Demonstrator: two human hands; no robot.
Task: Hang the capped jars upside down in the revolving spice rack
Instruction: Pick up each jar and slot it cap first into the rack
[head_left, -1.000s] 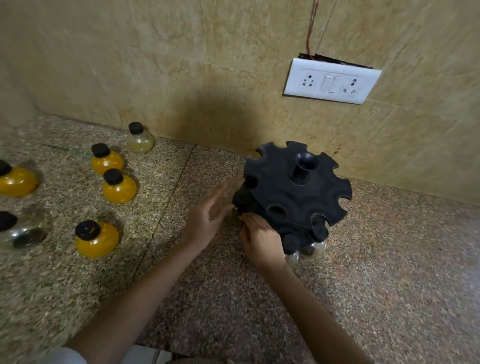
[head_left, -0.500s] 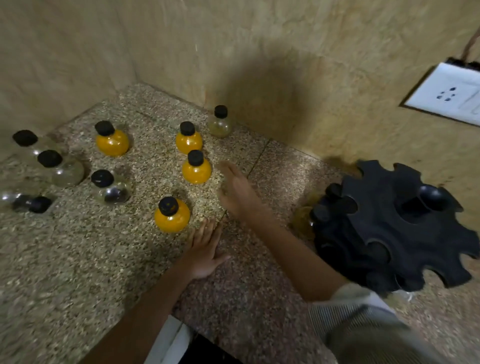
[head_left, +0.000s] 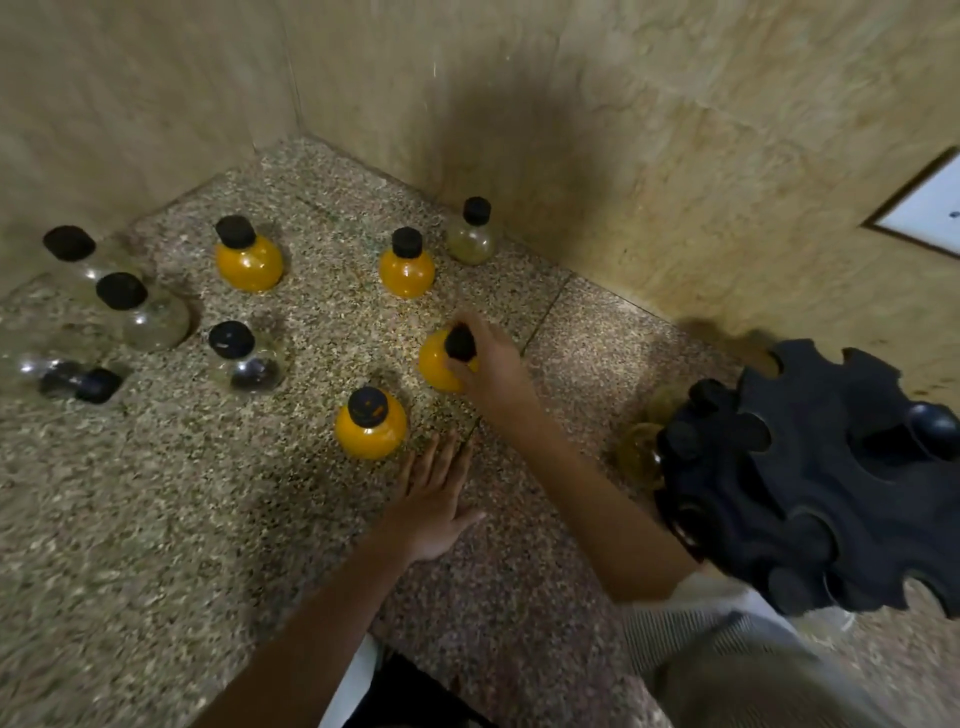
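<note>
Capped jars mostly sit on the counter (head_left: 156, 519), so I judge the task far from done. 9 of them are off the rack: 4 filled orange, 1 pale jar (head_left: 471, 240) near the back wall, and 4 clear ones at the left, among them a clear jar (head_left: 62, 378) lying on its side. The black spice rack (head_left: 831, 483) stands at the right edge of view. At least 2 yellowish jars (head_left: 640, 453) hang at its left rim, and several slots look unfilled.

The right hand (head_left: 488, 374) has its fingers curled round an orange jar (head_left: 436, 371) just under the cap. Whether that jar is off the counter, I cannot tell. The left hand (head_left: 436, 499) lies flat and palm down on the counter with its fingers straight. It holds nothing and is just beside a second orange jar (head_left: 370, 431).

What is left, by my reading, is to carry the gripped jar across to the rack, well apart to the right, and then do the same for the other 8.

Speckled granite forms the counter, with a seam (head_left: 545, 317) running across it. Beige stone-look walls (head_left: 675, 156) meet in a corner behind the jars. A white switch plate (head_left: 930, 208) shows at the far right.
</note>
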